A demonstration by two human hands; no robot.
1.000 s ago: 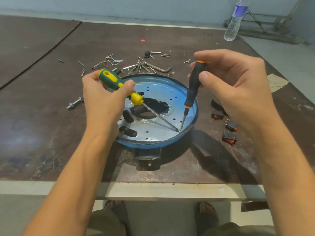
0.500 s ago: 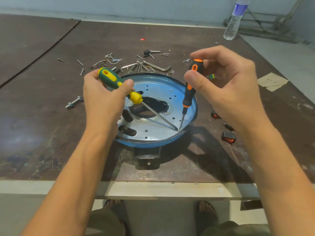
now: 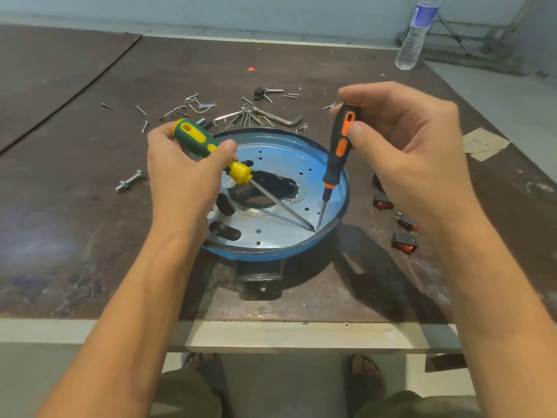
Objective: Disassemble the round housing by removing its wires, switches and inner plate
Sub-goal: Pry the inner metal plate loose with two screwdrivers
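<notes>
The round housing (image 3: 262, 255) sits near the front edge of the table (image 3: 75, 206), a shallow blue metal pan with a dark rim. A black bracket (image 3: 260, 279) juts from its near side. Inside we see the inner plate (image 3: 280, 236), a pale, smooth disc with small round holes, two dark oblong slots on its left and a large ragged opening in the middle.

Two screwdrivers meet at the plate's near right edge, tips almost touching where plate and rim join. Our left hand (image 3: 180, 176) is wrapped around the ribbed handle of the green-and-yellow screwdriver (image 3: 208, 152), whose shaft slants low across the opening. Our right hand (image 3: 416, 146) pinches the top of the slim black-and-orange screwdriver (image 3: 337, 152) between thumb and fingers, and it stands nearly upright.

Right of the housing lie three red rocker switches (image 3: 404, 241); a dark piece half hidden by the right hand may be a fourth. Behind the housing, loose screws (image 3: 193, 104) are scattered, too many and too small to count. A bent hex key (image 3: 283, 119) lies among them. One bolt (image 3: 129, 181) lies to the left, with bare tabletop beyond it. A plastic bottle (image 3: 414, 34) stands at the far right corner, well apart.
</notes>
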